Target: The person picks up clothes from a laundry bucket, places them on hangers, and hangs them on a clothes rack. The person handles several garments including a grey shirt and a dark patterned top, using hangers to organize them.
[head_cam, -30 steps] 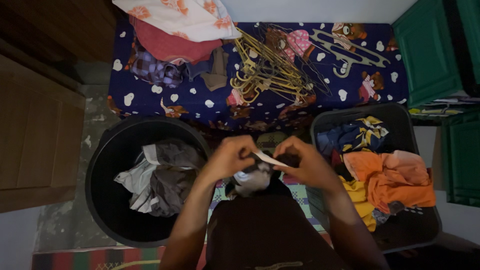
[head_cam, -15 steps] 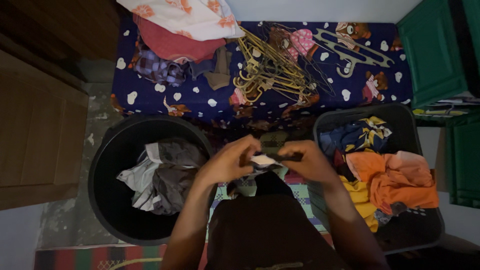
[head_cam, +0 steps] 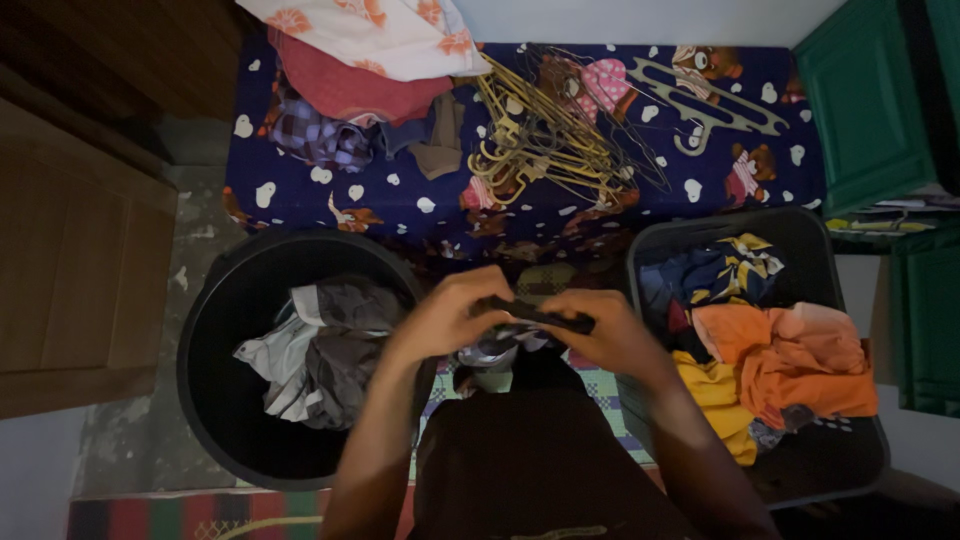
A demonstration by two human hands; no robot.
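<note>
Both of my hands hold one small dark and pale garment point(head_cam: 510, 340) in front of my lap. My left hand point(head_cam: 450, 315) pinches its left end and my right hand point(head_cam: 600, 335) grips its right end, with a dark band stretched between them. Part of the cloth hangs bunched below my fingers. To my left stands a round black tub point(head_cam: 215, 400) with grey and white clothes point(head_cam: 320, 350) in it. To my right sits a dark rectangular basket point(head_cam: 800, 235) filled with orange, yellow and blue clothes point(head_cam: 780, 350).
A bed with a dark blue patterned sheet point(head_cam: 400, 200) lies ahead, bearing a heap of clothes point(head_cam: 350, 80) and a tangle of hangers point(head_cam: 550, 130). A wooden cabinet point(head_cam: 70, 270) stands at left, green cabinets point(head_cam: 880, 100) at right. A striped mat point(head_cam: 190, 515) covers the floor.
My hands have drawn slightly closer and folded the garment, so its white strip is now hidden and a dark band shows on top.
</note>
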